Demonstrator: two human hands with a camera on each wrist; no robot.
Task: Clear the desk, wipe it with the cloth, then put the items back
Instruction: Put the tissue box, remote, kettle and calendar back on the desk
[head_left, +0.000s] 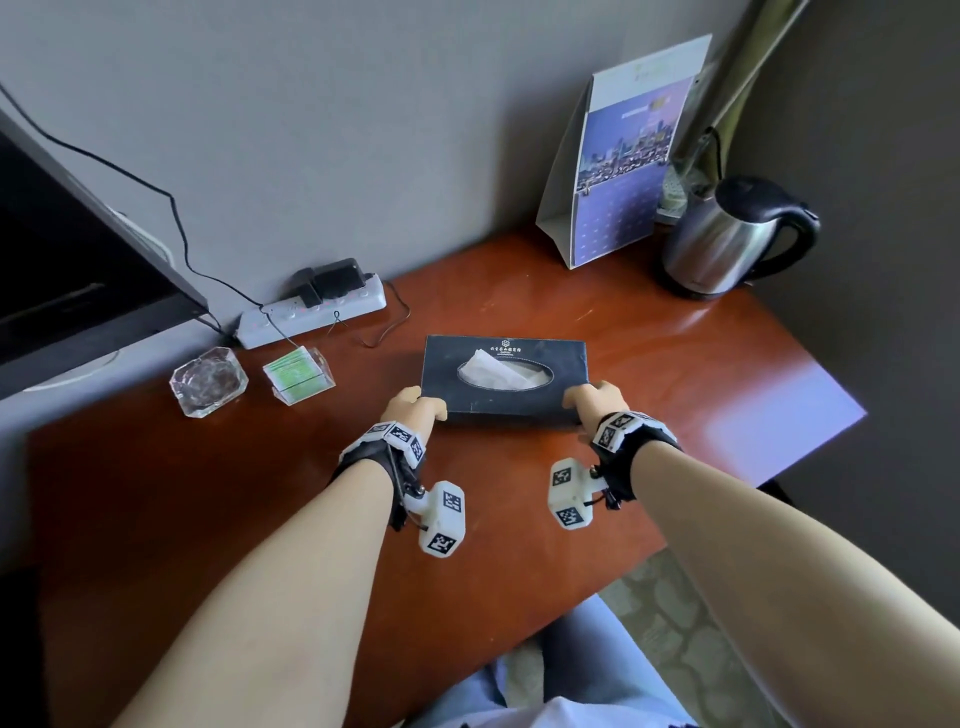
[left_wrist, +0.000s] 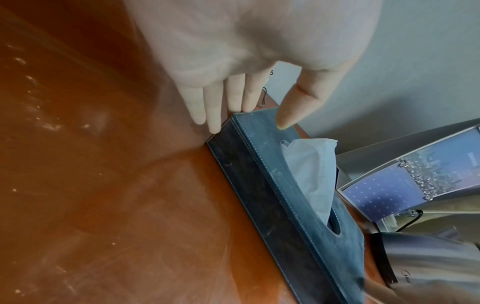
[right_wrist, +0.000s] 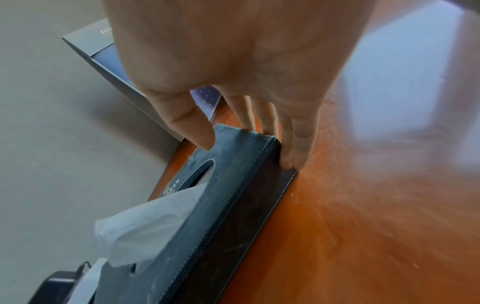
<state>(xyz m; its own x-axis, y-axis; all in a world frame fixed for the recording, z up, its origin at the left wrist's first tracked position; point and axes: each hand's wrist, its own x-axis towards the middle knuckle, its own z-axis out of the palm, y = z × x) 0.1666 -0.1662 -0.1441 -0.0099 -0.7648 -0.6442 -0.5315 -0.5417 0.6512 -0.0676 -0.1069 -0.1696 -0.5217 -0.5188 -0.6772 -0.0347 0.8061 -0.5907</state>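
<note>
A dark tissue box (head_left: 561, 364) with a white tissue sticking out lies flat on the reddish wooden desk (head_left: 208, 493), near its middle. My left hand (head_left: 413, 408) holds the box's left end; in the left wrist view the left hand (left_wrist: 249, 121) has its thumb on the top of the tissue box (left_wrist: 259, 185) and straight fingers against the end face. My right hand (head_left: 595, 397) holds the right end the same way, seen in the right wrist view as the right hand (right_wrist: 248, 154) on the tissue box (right_wrist: 233, 195). No cloth is in view.
A steel kettle (head_left: 727, 239) and a standing calendar (head_left: 623, 171) occupy the back right corner. A power strip (head_left: 311, 312) with plugs lies along the wall. A glass ashtray (head_left: 208, 382) and a small card holder (head_left: 298, 374) sit left of the box, beside a dark screen (head_left: 67, 260).
</note>
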